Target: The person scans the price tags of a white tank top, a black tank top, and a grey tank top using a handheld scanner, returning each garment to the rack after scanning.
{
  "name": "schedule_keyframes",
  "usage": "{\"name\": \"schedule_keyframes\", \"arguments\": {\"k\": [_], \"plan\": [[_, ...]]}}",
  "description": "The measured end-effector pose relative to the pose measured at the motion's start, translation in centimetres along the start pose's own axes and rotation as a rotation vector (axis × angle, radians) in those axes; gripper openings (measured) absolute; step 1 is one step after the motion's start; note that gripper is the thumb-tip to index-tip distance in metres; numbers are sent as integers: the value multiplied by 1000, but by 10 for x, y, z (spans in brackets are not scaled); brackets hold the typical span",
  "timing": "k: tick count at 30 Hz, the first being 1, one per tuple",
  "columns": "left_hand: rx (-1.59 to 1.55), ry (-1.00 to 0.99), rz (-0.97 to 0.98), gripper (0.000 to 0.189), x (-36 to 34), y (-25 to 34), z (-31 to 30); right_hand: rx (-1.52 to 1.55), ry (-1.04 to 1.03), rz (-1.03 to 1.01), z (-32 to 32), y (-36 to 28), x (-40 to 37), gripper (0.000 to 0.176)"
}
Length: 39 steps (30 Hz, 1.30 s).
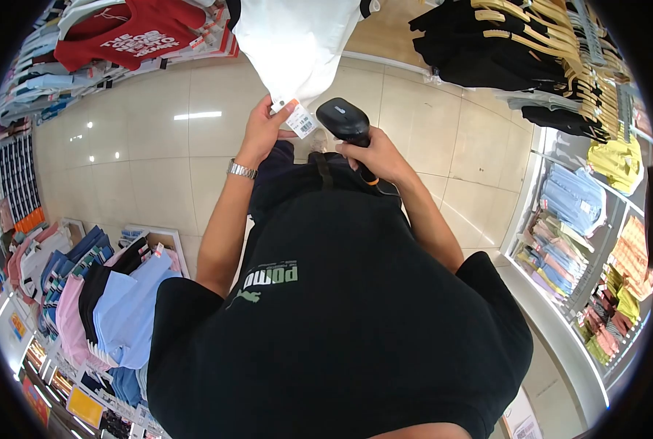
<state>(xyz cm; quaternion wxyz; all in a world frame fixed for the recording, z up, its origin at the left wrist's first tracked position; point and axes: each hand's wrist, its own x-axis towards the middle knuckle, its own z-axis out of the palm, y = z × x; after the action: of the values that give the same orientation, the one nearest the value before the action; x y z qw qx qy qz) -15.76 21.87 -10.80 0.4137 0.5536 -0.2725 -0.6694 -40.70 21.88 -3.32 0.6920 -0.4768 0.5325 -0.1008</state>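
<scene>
My left hand [266, 130] pinches a paper price tag [295, 118] with a printed barcode and an orange strip along one edge. Just beyond the tag hangs a white garment [296, 47] with dark trim at its upper corners; its lower end reaches down to my fingers. Wrapped around the handle of a black barcode scanner [343, 119] is my right hand [376, 155]. The scanner's head sits to the right of the tag, a small gap apart from it. A metal-band watch is on my left wrist.
A red printed shirt [133, 36] hangs on the rack at upper left. Black garments [487, 51] hang on wooden hangers at upper right. Folded clothes [125, 307] fill a display at lower left. Shelves with a blue shirt [571, 197] line the right. Tiled floor [151, 183] lies between.
</scene>
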Motion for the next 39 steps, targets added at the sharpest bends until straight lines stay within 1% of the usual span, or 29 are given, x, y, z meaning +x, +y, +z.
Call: {"name": "schedule_keyframes", "arguments": {"k": [4,5,8,9,12,15,18,21,27,30,39], "plan": [[56,32,35,35,5,-2,0,-8,-89,10,4,-11,-15,27],[63,37,44,35,6,-2,0,42,-105,-30,8,-3,-14,29],[80,33,58,37,8,-1,1,-49,-111,44,15,-5,-19,32],[85,29,60,38,8,-1,0,-73,-99,49,17,-8,-21,34],[74,41,62,37,12,-3,0,-146,-68,51,22,-8,-20,36],[70,37,68,36,13,-3,-2,-147,-43,22,24,-6,-19,37],[72,38,68,32,13,-1,-2,-168,-40,21,24,0,-16,37],[75,48,60,33,14,-3,-3,-187,-47,59,25,-6,-17,35],[55,36,60,31,11,-3,-2,-186,-44,70,28,-11,-17,32],[65,32,31,32,10,-2,-2,-172,-35,58,29,-10,-17,32],[54,19,63,31,11,-8,-6,-210,-32,87,32,-15,-18,33]]}}
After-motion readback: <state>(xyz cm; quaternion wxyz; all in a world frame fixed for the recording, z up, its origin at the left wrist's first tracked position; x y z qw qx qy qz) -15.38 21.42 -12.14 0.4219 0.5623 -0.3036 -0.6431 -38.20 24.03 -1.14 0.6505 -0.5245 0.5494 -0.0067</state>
